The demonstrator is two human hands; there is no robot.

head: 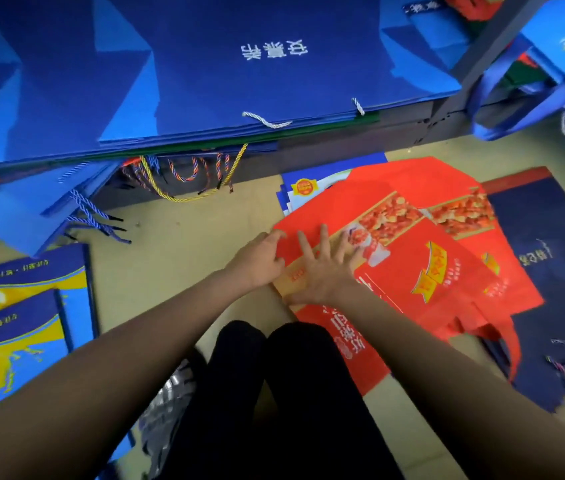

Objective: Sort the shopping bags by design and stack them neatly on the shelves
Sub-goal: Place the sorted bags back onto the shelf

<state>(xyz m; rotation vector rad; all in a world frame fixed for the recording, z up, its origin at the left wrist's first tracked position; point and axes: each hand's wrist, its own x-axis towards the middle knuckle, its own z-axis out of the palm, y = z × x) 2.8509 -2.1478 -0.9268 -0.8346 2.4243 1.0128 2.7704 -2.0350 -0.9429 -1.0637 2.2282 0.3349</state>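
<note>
knees [274, 375] | both hands flat, seemingly pressing red bag [430, 271]

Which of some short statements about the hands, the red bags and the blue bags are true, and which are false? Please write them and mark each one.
1. Both hands rest on the red bags on the floor. True: the left hand is at their left edge and the right hand lies flat on the red bags, fingers spread.
2. The right hand holds a bag up in the air. False: it presses flat on the bags, open.
3. A stack of blue bags with white characters lies on the shelf. True: blue bags.
4. The blue and yellow bags lie to the right of the red ones. False: the blue and yellow bags are on the floor at the left.
5. The red bags stand upright. False: they lie flat.
</note>
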